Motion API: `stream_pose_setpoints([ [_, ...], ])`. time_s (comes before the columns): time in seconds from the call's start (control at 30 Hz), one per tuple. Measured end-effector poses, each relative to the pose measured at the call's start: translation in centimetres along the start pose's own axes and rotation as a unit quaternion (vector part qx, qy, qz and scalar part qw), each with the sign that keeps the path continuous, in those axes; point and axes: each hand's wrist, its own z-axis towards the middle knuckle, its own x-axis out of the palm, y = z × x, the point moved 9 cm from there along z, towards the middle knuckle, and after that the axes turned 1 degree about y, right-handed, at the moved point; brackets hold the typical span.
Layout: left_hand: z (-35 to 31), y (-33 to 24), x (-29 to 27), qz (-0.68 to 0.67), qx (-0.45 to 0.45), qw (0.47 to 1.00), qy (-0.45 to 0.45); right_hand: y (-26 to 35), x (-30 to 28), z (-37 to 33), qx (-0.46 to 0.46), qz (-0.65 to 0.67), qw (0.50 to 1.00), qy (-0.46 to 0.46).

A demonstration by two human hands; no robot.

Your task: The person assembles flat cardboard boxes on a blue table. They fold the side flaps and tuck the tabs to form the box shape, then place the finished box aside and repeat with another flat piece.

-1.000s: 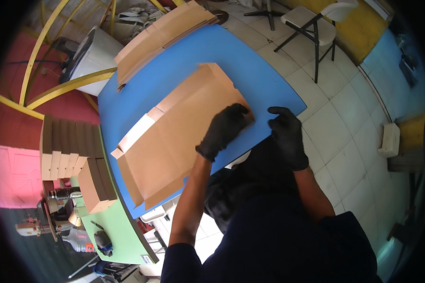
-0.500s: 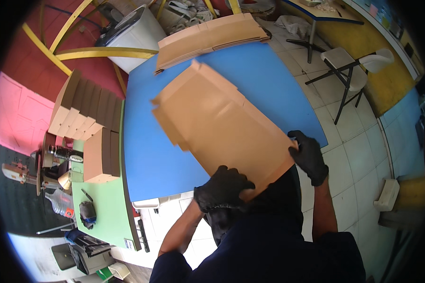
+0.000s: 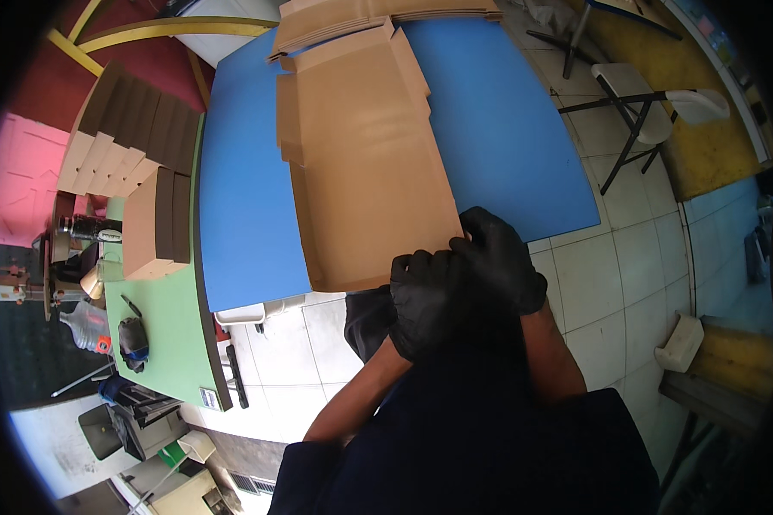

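Note:
A brown cardboard box blank (image 3: 369, 163), partly folded, lies lengthwise on the blue table (image 3: 507, 129). Low walls stand along its left and near edges, while slotted flaps stick out at its far part. Both my hands wear black gloves and meet at its near right corner. My left hand (image 3: 423, 296) has its fingers curled over the near edge. Pressed against the corner from the right is my right hand (image 3: 500, 262), fingers bent around the cardboard. The fingertips of both hands are partly hidden.
Flat cardboard blanks (image 3: 361, 19) are stacked at the table's far edge. On the green table (image 3: 176, 335) at the left stand several folded boxes (image 3: 155, 223), with a dark pouch (image 3: 133, 343) nearer me. A folding chair (image 3: 636, 103) stands on the tiled floor at the right.
The cardboard has swung from slanting to nearly straight ahead, and its near and left walls now stand up. My right hand moved left to meet my left hand at the corner. The view shifted.

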Motion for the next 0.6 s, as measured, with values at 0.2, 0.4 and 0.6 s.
stream_pose_setpoints([
  [0.2, -1.7, 0.4, -2.0, -0.107, 0.118, 0.986, -0.055, -1.1, -0.2, 0.4, 0.033, 0.042, 0.997, 0.051],
  [0.4, -3.7, 3.7, -2.3, -0.089, -0.011, 0.995, -0.049, -1.8, 2.0, -0.8, 0.064, 0.163, 0.983, 0.046],
  [0.6, -2.9, 5.6, -2.4, -0.159, -0.145, 0.976, -0.037, -1.8, 2.8, -1.4, 0.046, 0.204, 0.977, 0.041],
])
